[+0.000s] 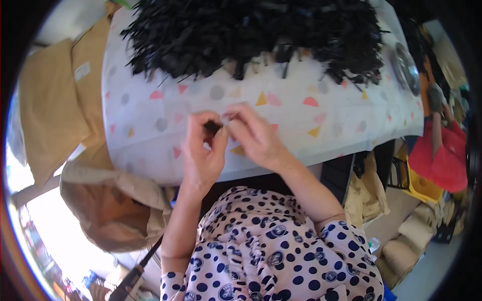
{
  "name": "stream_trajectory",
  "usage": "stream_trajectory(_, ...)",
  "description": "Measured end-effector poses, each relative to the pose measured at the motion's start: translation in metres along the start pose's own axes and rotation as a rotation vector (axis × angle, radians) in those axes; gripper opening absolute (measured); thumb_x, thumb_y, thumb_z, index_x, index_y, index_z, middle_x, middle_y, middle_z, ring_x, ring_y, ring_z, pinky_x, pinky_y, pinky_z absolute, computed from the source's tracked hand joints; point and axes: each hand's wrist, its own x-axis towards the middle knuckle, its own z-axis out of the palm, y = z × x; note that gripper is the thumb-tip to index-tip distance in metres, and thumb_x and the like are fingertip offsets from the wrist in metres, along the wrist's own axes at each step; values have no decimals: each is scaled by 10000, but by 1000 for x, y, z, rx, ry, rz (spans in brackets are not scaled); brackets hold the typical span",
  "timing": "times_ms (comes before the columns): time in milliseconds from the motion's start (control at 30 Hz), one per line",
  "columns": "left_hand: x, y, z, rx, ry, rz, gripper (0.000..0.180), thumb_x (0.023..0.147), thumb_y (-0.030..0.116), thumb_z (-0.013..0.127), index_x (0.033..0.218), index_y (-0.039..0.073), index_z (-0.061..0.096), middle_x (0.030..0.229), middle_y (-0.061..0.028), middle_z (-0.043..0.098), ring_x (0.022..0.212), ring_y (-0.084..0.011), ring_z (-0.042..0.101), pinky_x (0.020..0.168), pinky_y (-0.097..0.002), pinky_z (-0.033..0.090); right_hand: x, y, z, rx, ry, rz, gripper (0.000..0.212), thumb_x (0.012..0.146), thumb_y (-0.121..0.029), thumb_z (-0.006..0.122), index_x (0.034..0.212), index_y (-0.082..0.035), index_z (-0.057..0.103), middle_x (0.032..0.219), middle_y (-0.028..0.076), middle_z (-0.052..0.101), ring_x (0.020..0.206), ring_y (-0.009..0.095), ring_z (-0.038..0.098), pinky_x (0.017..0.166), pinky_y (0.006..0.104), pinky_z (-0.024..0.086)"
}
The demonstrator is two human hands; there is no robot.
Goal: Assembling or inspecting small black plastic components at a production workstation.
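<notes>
Both my hands meet above the patterned tablecloth, close to my body. My left hand [203,143] is closed, fingers curled round a small black piece [213,126], dark like the strips on the table; its exact kind does not show. My right hand [256,135] pinches at the left thumb tip. Something small and pale seems to sit between the fingertips, too blurred to name. Beyond the hands, a wide heap of black strips [261,35] covers the far part of the table, with loose ends hanging toward me.
The white tablecloth [150,135] carries coloured shapes. A round shiny metal dish [405,69] lies at its right edge. Left stand brown paper sacks [52,100] and an open paper bag [115,205]. On the right are a person in red [442,155] and a yellow crate [422,185].
</notes>
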Motion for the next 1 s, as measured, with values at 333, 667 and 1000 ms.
stream_trajectory(333,2,7,-22,-1035,6,-472,357,966,146,479,1319,107,446,865,-83,596,646,-141,555,586,-239,433,2,-4,-4,319,-125,121,178,950,-187,550,1020,-24,565,804,44,616,535,41,489,445,157,364)
stream_trajectory(667,-7,-1,-30,-981,-427,-417,402,962,159,486,1349,68,426,829,-106,592,572,-134,524,470,-214,372,17,-16,-15,469,-377,442,176,903,-183,634,969,-26,590,751,-16,576,593,31,492,504,183,368)
stream_trajectory(1000,-13,-4,-8,-77,-168,-71,373,903,3,536,1272,43,493,998,-99,627,836,-153,627,713,-240,495,5,7,-4,-61,-137,96,280,940,-233,572,1088,6,574,727,-20,528,671,46,504,582,189,411)
